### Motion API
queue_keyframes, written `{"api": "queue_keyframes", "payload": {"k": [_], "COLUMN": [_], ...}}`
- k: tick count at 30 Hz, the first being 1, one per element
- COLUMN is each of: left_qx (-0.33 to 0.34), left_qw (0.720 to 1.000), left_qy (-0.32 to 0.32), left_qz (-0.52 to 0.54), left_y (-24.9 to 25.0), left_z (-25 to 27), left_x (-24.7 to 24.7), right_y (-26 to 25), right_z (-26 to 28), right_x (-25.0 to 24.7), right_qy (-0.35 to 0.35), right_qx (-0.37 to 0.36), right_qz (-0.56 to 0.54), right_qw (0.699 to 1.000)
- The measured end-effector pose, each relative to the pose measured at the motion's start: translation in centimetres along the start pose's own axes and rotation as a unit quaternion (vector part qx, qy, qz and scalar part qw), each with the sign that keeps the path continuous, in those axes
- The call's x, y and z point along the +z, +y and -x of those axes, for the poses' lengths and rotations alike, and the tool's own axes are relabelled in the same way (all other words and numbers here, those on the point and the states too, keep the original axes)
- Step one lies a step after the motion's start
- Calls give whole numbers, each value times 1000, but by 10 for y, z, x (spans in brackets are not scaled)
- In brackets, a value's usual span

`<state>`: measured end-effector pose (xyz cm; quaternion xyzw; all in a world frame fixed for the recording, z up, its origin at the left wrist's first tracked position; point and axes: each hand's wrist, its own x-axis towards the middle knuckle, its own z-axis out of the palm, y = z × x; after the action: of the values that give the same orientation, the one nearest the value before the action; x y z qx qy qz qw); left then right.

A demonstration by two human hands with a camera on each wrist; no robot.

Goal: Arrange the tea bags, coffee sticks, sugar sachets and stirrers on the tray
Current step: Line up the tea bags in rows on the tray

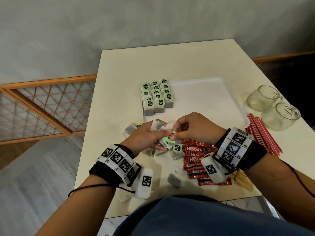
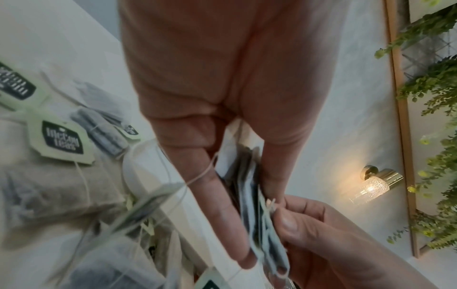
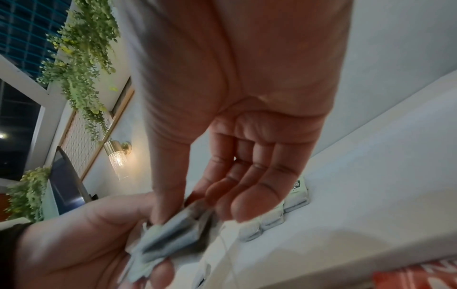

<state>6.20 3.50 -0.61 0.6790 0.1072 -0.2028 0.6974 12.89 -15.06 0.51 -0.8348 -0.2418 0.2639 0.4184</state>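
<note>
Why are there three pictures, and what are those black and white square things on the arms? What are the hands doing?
No machine here: a person wears three cameras. The big picture comes from their head; the other two look along each wrist. The checkered squares are markers on the wrist bands.

The left hand grips a small bundle of grey paper tea bags with green tags, and the right hand pinches that bundle too.

On the cream table lies a white plastic tray with neat rows of tea bags in one corner. Red coffee sticks, red stirrers, yellow sachets, loose tea bags and two clear glass jars lie beside the tray.
</note>
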Motion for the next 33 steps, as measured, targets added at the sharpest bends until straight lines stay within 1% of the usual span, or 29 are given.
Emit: {"api": "queue_keyframes", "payload": {"k": [3,5,10,14,18,20,22,23,27,30,33], "left_qx": [-2,-2,8,20,26,20,22,26,32,17,14], "left_qw": [1000,1000,997,992,988,990,993,995,996,995,994], "left_qy": [9,14,-25,-53,-61,-62,-49,-32,56,88,91], "left_qz": [5,-10,-75,-115,-138,-127,-101,-90,-61,-46,-57], "left_y": [1,1,1,4,6,7,7,7,7,7,8], "left_z": [0,0,-2,-3,-7,-10,-12,-13,-21,-28,-31], "left_x": [-1,-4,-9,-9,-12,-17,-23,-26,-38,-42,-45], "right_y": [0,-1,-4,-2,-1,-3,-3,-3,3,12,21], "right_z": [-1,-1,-3,-9,-15,-16,-17,-18,-33,-55,-80], "right_x": [-3,-10,-20,-19,-18,-19,-25,-28,-44,-48,-46], "right_qy": [-7,-8,-18,-34,-44,-44,-38,-36,-21,0,6], "right_qx": [8,7,2,11,26,32,42,50,74,97,116], "right_qz": [-27,-27,-28,-75,-89,-95,-115,-131,-180,-164,-115], "right_qw": [1000,1000,999,997,995,994,992,989,981,982,987]}}
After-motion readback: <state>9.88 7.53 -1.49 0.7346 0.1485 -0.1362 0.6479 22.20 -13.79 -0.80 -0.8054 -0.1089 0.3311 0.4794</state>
